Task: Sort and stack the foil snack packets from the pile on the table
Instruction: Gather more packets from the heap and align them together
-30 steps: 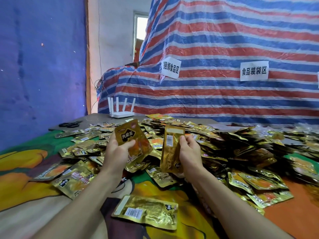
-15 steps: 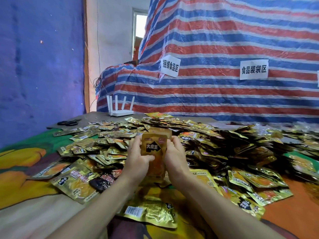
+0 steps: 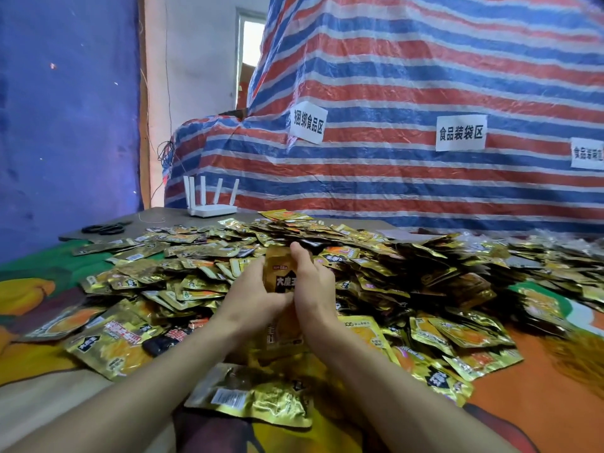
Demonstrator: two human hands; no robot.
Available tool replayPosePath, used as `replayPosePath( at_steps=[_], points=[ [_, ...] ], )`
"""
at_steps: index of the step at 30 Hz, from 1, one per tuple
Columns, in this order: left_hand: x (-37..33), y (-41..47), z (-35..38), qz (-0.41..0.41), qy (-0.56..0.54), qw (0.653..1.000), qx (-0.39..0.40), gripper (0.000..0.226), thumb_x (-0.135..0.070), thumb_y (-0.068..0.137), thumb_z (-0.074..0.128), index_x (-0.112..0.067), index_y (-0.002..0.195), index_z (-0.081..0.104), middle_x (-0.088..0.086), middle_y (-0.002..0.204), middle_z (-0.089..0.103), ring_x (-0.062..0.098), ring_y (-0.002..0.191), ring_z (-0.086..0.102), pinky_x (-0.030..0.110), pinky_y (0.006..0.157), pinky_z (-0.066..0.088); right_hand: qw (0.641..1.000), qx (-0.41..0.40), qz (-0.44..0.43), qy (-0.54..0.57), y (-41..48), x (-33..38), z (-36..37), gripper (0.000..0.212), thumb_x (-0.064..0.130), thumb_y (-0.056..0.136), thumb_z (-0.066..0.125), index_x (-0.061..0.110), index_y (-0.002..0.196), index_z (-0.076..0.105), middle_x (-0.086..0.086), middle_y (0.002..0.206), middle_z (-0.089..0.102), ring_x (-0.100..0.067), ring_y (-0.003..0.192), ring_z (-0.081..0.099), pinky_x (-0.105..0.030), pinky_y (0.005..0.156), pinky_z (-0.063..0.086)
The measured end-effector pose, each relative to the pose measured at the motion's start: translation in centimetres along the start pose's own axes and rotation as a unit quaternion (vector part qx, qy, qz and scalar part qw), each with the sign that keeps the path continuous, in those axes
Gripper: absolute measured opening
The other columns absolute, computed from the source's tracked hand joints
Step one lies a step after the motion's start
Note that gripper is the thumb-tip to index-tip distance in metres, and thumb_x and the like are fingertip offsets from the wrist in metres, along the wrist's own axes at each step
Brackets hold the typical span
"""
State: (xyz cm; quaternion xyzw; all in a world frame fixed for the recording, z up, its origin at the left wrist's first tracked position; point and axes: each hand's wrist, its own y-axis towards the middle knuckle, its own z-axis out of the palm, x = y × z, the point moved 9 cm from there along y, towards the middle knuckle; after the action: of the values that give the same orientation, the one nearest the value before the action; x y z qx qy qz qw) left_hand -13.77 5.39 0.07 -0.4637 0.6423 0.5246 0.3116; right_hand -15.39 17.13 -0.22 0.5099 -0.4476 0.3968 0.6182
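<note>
Packet (image 3: 278, 276) is clamped between left hand (image 3: 251, 299) and right hand (image 3: 314, 289) (both grips closed on it). Slick foil could be dropped into pile (image 3: 408, 266) if pressure is eased.

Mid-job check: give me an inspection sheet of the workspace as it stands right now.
Surface: table under a colourful printed cloth; bare grey board at the far left end.
Job's things: large pile of gold foil snack packets; held gold packet upright above it; one loose packet lies barcode-up nearest the person.
Clutter: white router with antennas; black scissors.
Grippers: left hand and right hand grip the held gold packet between them.
Cables: dark tangled wires hang by the wall.
Surroundings: red, white and blue striped tarpaulin with white paper signs; blue sheet at left.
</note>
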Motion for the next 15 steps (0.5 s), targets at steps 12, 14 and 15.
replayPosePath(
  at_steps=[12, 14, 15],
  points=[
    [0.0, -2.8, 3.0, 0.001, -0.149, 0.984, 0.097, 0.027, 0.011, 0.083, 0.068, -0.009, 0.1, 0.064, 0.009, 0.083, 0.076, 0.022, 0.076, 0.073, 0.028, 0.064, 0.059, 0.993, 0.031, -0.071, -0.086, 0.1, 3.2, -4.0, 0.019, 0.025, 0.094, 0.055, 0.015, 0.092, 0.071, 0.004, 0.085, 0.068, -0.005, 0.079, 0.063, -0.023, 0.068, 0.051],
    [0.1, -3.1, 3.3, -0.008, -0.163, 0.981, 0.101, 0.028, 0.007, 0.08, 0.071, -0.008, 0.102, 0.062, 0.011, 0.086, 0.075, 0.022, 0.077, 0.073, 0.029, 0.063, 0.06, 0.981, 0.021, -0.088, -0.17, -0.2, 3.4, -7.0, 0.014, 0.025, 0.095, 0.056, 0.02, 0.093, 0.069, 0.005, 0.086, 0.067, 0.001, 0.074, 0.062, -0.02, 0.064, 0.049],
    [0.0, -3.2, 3.4, -0.007, -0.163, 0.981, 0.105, 0.031, 0.003, 0.077, 0.074, -0.008, 0.104, 0.061, 0.012, 0.088, 0.075, 0.022, 0.078, 0.073, 0.029, 0.063, 0.06, 0.969, 0.02, -0.092, -0.229, -0.4, 3.5, -8.8, 0.011, 0.024, 0.094, 0.057, 0.022, 0.094, 0.068, 0.006, 0.086, 0.067, 0.0, 0.074, 0.063, -0.019, 0.063, 0.05]
  ],
)
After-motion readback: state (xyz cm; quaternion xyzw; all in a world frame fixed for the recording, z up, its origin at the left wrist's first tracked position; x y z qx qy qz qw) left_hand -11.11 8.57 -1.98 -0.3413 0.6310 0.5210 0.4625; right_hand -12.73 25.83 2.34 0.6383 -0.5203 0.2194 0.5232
